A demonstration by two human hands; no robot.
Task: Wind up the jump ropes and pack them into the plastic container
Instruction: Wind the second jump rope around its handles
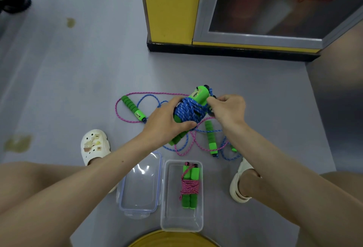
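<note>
Blue braided rope (187, 111), wound round green foam handles (200, 95), was gripped by the left hand (165, 121) and pinched by the right hand (228, 109).

grey floor (78, 70) w/ loose pink & blue jump ropes (129, 105), clear container (180, 219) & lid (140, 188) side by side.

Forearms reach forward; left grip (167, 121) curls closed, right grip (229, 109) pinches thumb to forefinger.

One wide-angle camera on the person's head looks forward and steeply down, close over the grey floor (68, 82). The plastic container (181, 219) sits lower centre; a yellow cabinet (169, 7) fills the upper right.
</note>
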